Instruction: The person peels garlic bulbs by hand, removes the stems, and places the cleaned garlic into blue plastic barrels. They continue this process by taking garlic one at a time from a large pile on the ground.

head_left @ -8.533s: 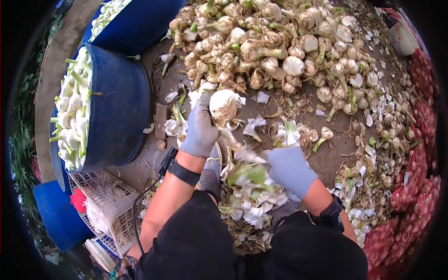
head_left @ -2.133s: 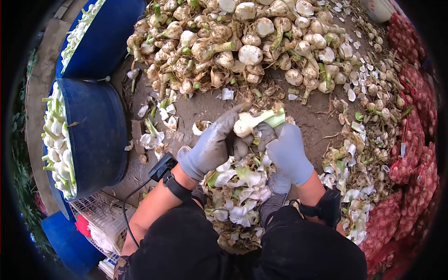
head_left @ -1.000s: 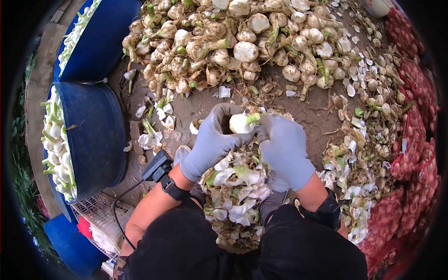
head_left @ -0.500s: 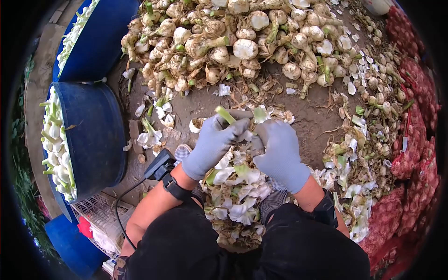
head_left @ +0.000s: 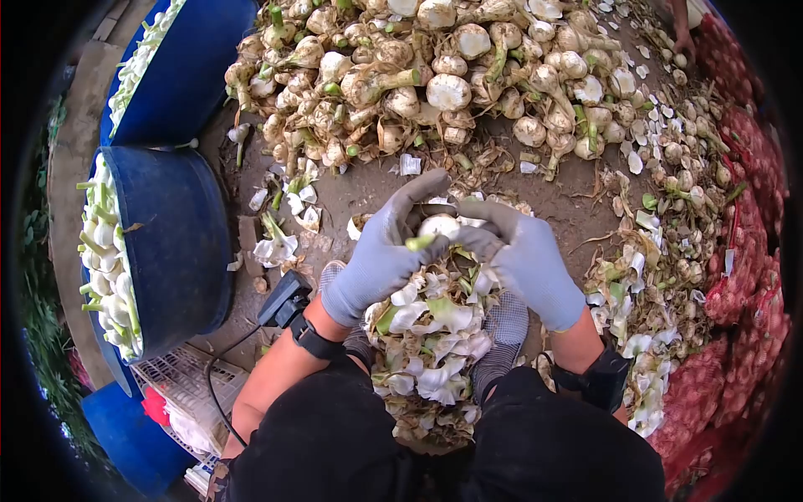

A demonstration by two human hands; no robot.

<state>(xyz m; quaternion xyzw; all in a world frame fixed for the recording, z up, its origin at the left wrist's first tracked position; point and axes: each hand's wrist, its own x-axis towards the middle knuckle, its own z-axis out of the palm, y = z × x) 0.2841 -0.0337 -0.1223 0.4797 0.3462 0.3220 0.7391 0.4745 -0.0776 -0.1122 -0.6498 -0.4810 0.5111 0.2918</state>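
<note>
1. Between my knees, over the peel pile (head_left: 431,335): both gloved hands meet on one garlic bulb (head_left: 438,226), held above the dirt floor (head_left: 368,188).
2. Left hand (head_left: 381,259) curled around the bulb's near side, index finger arched over the top. Green stem stub (head_left: 418,243) pokes out by the thumb.
3. Right hand (head_left: 523,255) closed against the bulb's other side, fingertips pinching at its skin. Exact contact is hidden behind the fingers, can't tell how much skin is caught.
4. Unpeeled garlic heap (head_left: 452,75) sits along the far side of the floor, well apart from my hands.
5. Blue tub (head_left: 180,243) of cleaned bulbs at the left edge; second blue tub (head_left: 180,75) beyond it. White crate (head_left: 180,385) at the near-left corner.
6. Red mesh sacks (head_left: 744,276) line the right edge.
7. Risks, as I judge them:
   - Grip is mostly fingertips through gloves; a hard pull on the skin could pop the bulb out into the peel pile, where it's easy to lose among white scraps.
   - Squeezing too hard could split cloves off.
   - Wrist device cable (head_left: 230,368) hangs loose by the crate; a reach toward the tub could snag it.
</note>
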